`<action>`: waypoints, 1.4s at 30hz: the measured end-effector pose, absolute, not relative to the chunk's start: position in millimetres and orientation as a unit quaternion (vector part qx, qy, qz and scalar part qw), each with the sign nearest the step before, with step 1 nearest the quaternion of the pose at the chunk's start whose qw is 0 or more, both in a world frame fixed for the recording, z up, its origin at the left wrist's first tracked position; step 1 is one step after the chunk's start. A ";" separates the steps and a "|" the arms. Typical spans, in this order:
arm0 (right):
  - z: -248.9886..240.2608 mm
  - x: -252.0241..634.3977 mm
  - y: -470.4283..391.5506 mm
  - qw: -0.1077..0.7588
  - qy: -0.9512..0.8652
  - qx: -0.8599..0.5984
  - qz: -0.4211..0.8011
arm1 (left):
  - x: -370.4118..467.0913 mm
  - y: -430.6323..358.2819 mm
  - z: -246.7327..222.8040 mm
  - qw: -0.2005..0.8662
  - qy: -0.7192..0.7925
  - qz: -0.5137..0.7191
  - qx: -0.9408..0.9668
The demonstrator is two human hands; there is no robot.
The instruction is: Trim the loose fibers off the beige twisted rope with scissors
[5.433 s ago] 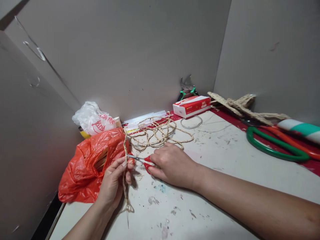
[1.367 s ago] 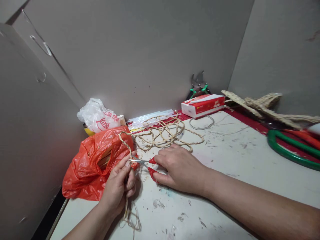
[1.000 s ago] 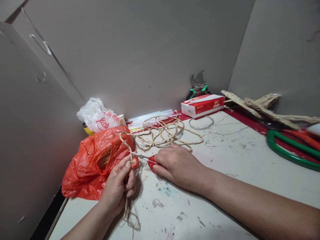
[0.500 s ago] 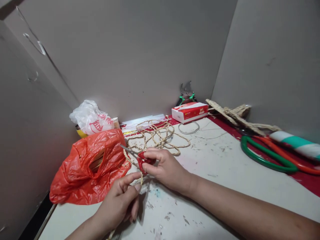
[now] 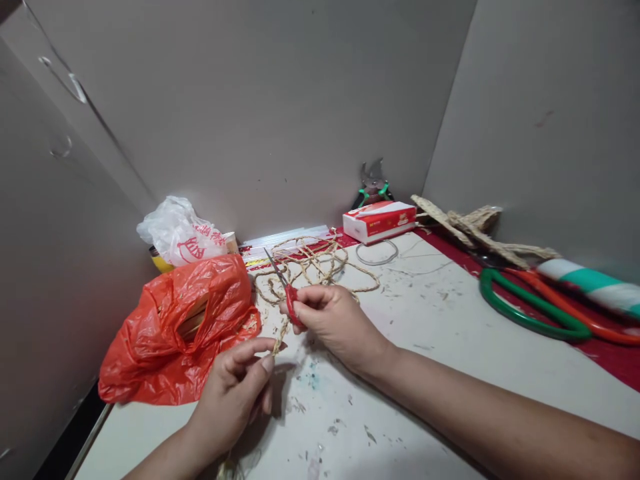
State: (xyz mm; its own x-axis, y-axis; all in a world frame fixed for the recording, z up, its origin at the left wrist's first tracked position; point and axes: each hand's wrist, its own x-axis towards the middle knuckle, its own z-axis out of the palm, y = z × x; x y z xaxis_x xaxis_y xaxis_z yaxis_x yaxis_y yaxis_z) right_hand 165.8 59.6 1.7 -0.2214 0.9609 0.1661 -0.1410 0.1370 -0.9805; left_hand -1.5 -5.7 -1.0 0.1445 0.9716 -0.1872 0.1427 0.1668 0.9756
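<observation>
My left hand pinches a braided straw cord between thumb and forefinger, with a short stretch standing up past the fingertips. My right hand is closed on the red handles of small scissors. Their narrow blades point up and to the left, nearly together, above the cord end. Behind the hands, a loose tangle of thin straw rope lies on the white table. Some frayed strands hang below my left hand at the bottom edge.
At left sit a red plastic bag with sticks inside and a white bag. Farther back are a red-and-white box, a wire ring and pruners. Large green-handled shears lie at right.
The scissors have swung upward, their blades now nearer together and away from the cord. My right hand has risen slightly, and my left hand has shifted a little left with the cord.
</observation>
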 end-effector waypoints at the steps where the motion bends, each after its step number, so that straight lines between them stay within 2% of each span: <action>1: 1.0 165.8 60.4 0.498 -0.546 -0.362 0.568 | -2.4 -5.0 -1.6 0.543 0.522 0.395 0.526; 4: 0.1 164.9 59.5 0.477 -0.520 -0.353 0.614 | -3.5 -2.2 -1.2 0.572 0.486 0.417 0.512; 8: 2.0 162.3 53.9 0.462 -0.548 -0.337 0.611 | -3.5 1.0 0.4 0.648 0.442 0.435 0.442; 17: 0.0 160.2 48.0 0.475 -0.578 -0.321 0.581 | -2.9 -1.7 -1.7 0.677 0.420 0.426 0.429; 22: -2.9 158.9 49.2 0.437 -0.539 -0.321 0.645 | -2.0 -2.9 1.4 0.659 0.433 0.402 0.465; 28: -6.4 160.0 55.3 0.410 -0.545 -0.349 0.642 | -3.5 2.1 3.2 0.693 0.425 0.433 0.389; 31: -8.0 165.7 58.5 0.426 -0.626 -0.354 0.548 | -7.5 7.0 5.7 0.699 0.429 0.459 0.342; 34: -10.5 173.5 61.3 0.425 -0.758 -0.362 0.337 | -11.9 11.0 6.6 0.705 0.420 0.479 0.312; 38: -12.2 182.3 61.8 0.350 -0.870 -0.336 0.088 | -15.5 13.3 5.5 0.707 0.399 0.505 0.292; 42: -10.4 185.9 60.2 0.313 -0.887 -0.338 -0.029 | -16.9 12.9 5.4 0.708 0.393 0.516 0.279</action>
State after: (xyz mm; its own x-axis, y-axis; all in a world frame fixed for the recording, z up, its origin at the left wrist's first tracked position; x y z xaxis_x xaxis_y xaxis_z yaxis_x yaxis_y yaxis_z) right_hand 185.9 60.2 -10.4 -0.5755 0.5814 0.5751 0.6176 0.7700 -0.1603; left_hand -16.9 12.9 5.4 0.1586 0.9500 -0.2688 -0.5112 0.3120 0.8009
